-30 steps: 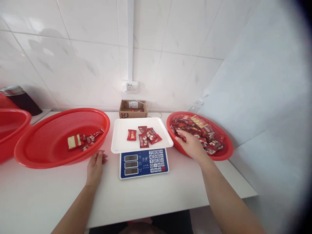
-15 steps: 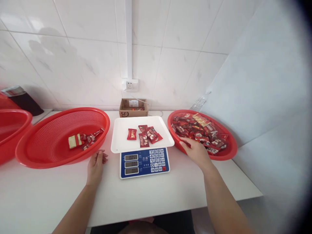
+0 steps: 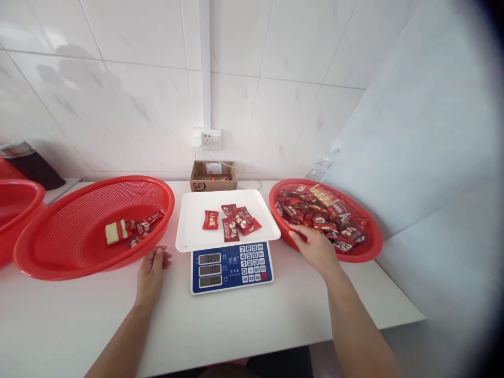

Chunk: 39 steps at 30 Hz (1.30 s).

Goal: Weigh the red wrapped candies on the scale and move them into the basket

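Note:
My right hand [image 3: 315,248] is at the near left rim of the right red plastic basket [image 3: 375,247], its fingers and thumb closed over the edge. Many small wrapped snack packets [image 3: 325,223] fill this basket. Resting on the table, my left hand [image 3: 153,266] has loosely bent fingers and holds nothing; it is close to the front rim of the left red basket [image 3: 94,184]. Between my hands stands a digital scale [image 3: 232,268]. On its white tray [image 3: 192,205] lie one separate red packet [image 3: 210,220] and an overlapping cluster of packets [image 3: 238,221].
A small cardboard box [image 3: 214,185] stands behind the scale, below a wall socket [image 3: 208,139]. The left basket holds a few red packets and a cream-coloured bundle [image 3: 116,232] with a red band. Further left are another red basket [image 3: 19,199] and a dark flask [image 3: 33,165].
The view has shifted slightly, moving the whole scene a little left and down. Both hands keep their places, and the packets on the tray lie as before.

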Available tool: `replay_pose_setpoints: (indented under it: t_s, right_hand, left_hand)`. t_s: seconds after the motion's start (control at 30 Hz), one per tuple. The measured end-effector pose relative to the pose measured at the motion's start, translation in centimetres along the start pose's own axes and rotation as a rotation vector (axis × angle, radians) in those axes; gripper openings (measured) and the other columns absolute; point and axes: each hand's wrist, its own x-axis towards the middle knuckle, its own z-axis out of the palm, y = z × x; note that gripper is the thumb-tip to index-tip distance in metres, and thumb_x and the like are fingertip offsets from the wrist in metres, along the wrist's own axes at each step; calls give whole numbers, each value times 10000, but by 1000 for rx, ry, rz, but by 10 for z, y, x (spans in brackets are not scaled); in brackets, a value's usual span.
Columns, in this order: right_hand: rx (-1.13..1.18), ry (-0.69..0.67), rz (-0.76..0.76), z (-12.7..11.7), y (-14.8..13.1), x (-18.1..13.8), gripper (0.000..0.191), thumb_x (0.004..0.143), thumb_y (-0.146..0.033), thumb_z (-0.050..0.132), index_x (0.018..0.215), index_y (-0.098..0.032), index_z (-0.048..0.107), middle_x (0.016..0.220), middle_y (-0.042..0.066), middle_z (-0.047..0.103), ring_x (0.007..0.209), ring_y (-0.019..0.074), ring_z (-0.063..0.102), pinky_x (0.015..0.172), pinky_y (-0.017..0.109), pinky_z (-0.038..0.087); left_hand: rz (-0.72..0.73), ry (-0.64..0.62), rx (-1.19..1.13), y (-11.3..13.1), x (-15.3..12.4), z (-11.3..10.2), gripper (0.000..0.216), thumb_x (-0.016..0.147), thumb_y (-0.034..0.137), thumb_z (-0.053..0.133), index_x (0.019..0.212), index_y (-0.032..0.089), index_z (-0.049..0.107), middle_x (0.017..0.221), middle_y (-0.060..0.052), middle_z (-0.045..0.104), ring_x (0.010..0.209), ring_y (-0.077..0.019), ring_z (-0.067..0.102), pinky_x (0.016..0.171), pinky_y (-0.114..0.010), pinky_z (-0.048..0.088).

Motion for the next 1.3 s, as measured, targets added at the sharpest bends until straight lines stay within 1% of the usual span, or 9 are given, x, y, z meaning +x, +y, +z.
replay_pose_setpoints:
  t_s: [0.33,0.5,0.63,0.7,0.8,0.9,1.0,1.2,1.3]
  right_hand:
    - [1,-33,51,-3,-5,0,320,818,-393,450,1062,-294,632,1088,8,652,992,249,597,776,382,486]
    - [-9,-3,19,0,-6,-1,318,825,-361,437,1065,-269,626,1081,33,651,975,246,597,805,394,476]
    - [45,150,-204,11,-29,-1,301,824,-295,451,1046,-204,632,1084,91,635,1040,239,551,921,400,410]
    - [91,150,-296,20,-48,1,280,832,-300,461,1033,-209,633,1066,86,642,1032,229,551,931,390,400]
    - [134,98,-372,32,-75,7,262,842,-309,471,1027,-211,628,1049,64,653,999,207,565,916,361,402]
    - [110,81,-360,40,-95,14,242,830,-306,506,1004,-196,633,1001,51,671,946,203,584,881,353,405]
    - [44,66,-318,42,-105,17,223,803,-311,549,976,-205,641,948,42,686,901,206,600,850,356,400]
    - [-51,37,-288,45,-112,17,253,759,-310,599,993,-223,638,916,39,692,886,207,607,837,349,389]
    - [-45,27,-284,46,-112,18,248,757,-278,595,997,-231,633,936,33,690,900,205,606,847,351,385]
  left_hand:
    - [-11,-14,9,4,-1,-1,405,751,560,453,903,197,550,761,-11,576,644,-135,525,617,-279,450]
    - [-6,-16,7,1,0,-1,419,747,572,449,905,198,550,759,-8,577,643,-134,524,620,-279,449]
    - [-8,-22,24,-1,1,-2,415,754,571,447,911,202,554,766,-7,585,654,-135,530,628,-279,450]
    - [-7,-23,23,-1,1,-2,412,757,569,445,916,206,553,770,-4,585,657,-133,529,631,-276,450]
    - [-11,-12,14,-1,1,-1,414,753,570,446,907,202,552,761,-1,581,651,-128,526,627,-271,449]
    - [-9,3,0,-1,1,-1,424,740,577,457,887,190,552,745,1,576,636,-124,523,617,-268,449]
    - [2,4,-11,-2,1,-1,428,734,581,461,881,189,552,738,4,573,625,-122,523,606,-265,449]
    - [2,1,4,-3,2,-2,417,744,571,457,886,192,559,753,0,580,632,-123,531,613,-266,455]
    - [-3,-4,18,-3,2,-3,415,750,567,452,887,192,561,755,-1,580,635,-123,532,618,-266,457]
